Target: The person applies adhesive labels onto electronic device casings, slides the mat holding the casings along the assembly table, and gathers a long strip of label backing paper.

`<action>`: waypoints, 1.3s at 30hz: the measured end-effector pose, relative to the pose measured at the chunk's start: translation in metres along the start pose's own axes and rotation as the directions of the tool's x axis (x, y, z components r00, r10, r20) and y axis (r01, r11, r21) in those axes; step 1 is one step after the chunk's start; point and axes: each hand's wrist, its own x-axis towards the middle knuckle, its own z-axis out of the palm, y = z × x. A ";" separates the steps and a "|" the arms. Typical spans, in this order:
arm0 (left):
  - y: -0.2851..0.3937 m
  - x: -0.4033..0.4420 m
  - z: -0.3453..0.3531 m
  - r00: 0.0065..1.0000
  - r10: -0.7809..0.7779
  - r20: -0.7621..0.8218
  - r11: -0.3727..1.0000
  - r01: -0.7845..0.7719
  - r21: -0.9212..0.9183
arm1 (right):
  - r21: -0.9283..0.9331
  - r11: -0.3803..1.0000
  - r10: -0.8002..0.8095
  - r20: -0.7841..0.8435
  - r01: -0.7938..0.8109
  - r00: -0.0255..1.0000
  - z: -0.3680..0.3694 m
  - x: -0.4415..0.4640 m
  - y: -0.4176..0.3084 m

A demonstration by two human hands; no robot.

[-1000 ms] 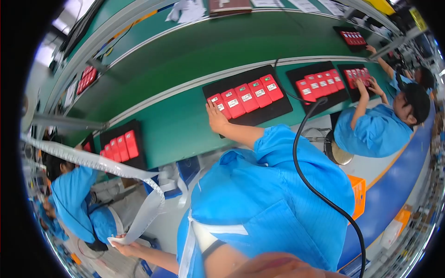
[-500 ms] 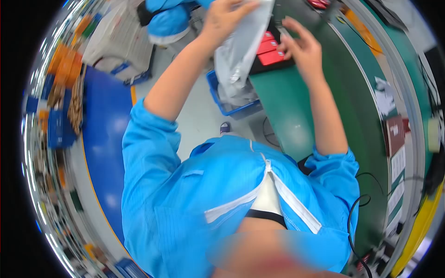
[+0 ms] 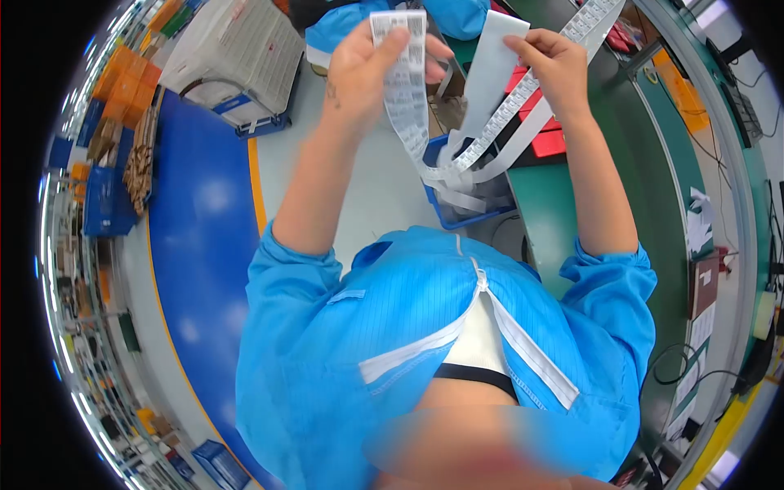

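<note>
My left hand [image 3: 367, 73], at the top centre, grips a strip of printed labels [image 3: 406, 90] under its thumb, with some other fingers spread behind it. Thumb and finger of my right hand [image 3: 555, 69] pinch the upper edge of a plain pale strip [image 3: 494, 69]. A long printed strip [image 3: 510, 106] slants up behind my right hand. The strips hang down to a blue bin [image 3: 455, 220] that holds loose white strips. Red boxes [image 3: 549, 144] lie on a black mat [image 3: 539, 160], partly hidden by the strips and my right hand.
A green workbench [image 3: 543, 224] runs along the right under a metal frame [image 3: 731, 245]. Blue-clad people are partly in view at the top, one in a blue garment [image 3: 339, 28]. A large pale crate [image 3: 233, 61] and orange bins [image 3: 126, 86] stand on the left.
The view has swung from the bench toward the bin. My right hand, first at the red boxes, then raised with fingers apart, has closed on a strip. The strip in my left hand now shows its printed side.
</note>
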 end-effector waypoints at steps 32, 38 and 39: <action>0.140 -0.221 -0.185 0.487 0.351 -0.799 0.931 -0.270 0.244 | -0.519 0.768 0.285 -0.247 -0.375 0.926 -0.115 0.042 0.207; 0.239 -0.346 -0.191 0.525 0.414 -0.743 0.879 -0.442 0.178 | -0.196 0.896 0.392 -0.071 -0.398 0.917 -0.067 0.048 0.239; 0.248 -0.362 -0.195 0.503 0.435 -0.747 0.864 -0.468 0.188 | -0.173 0.912 0.369 -0.053 -0.372 0.928 -0.056 0.046 0.227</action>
